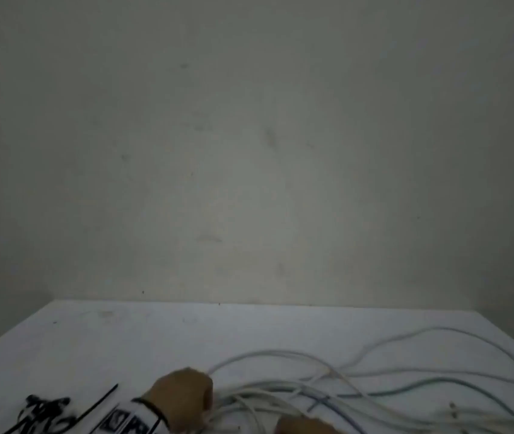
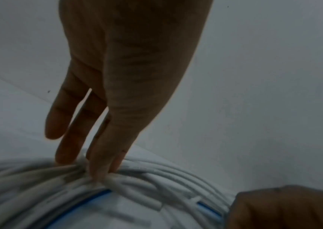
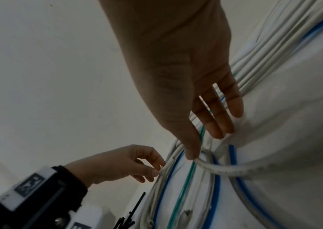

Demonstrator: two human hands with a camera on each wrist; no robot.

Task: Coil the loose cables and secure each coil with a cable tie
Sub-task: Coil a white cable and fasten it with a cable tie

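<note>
A tangle of white cables (image 1: pixel 280 393) lies on the white table (image 1: pixel 124 339), with a blue cable (image 3: pixel 168 175) and a green cable (image 3: pixel 186 186) running among them. My left hand (image 3: pixel 157 170) pinches a strand at the left edge of the white bundle (image 2: pixel 156 178); in the head view the left hand (image 1: pixel 183 396) sits just left of the tangle. My right hand (image 3: pixel 192 155) pinches a single white cable (image 3: pixel 225 169) at its tip, its other fingers straight over the bundle. Only the top of the right hand (image 1: pixel 302 426) shows in the head view.
Black cable ties (image 1: pixel 45 415) lie in a heap at the table's near left, one loose tie (image 1: pixel 99 405) beside my left wrist. A bare wall (image 1: pixel 249 151) rises behind the table. Loose cable loops (image 1: pixel 437 383) spread to the right edge.
</note>
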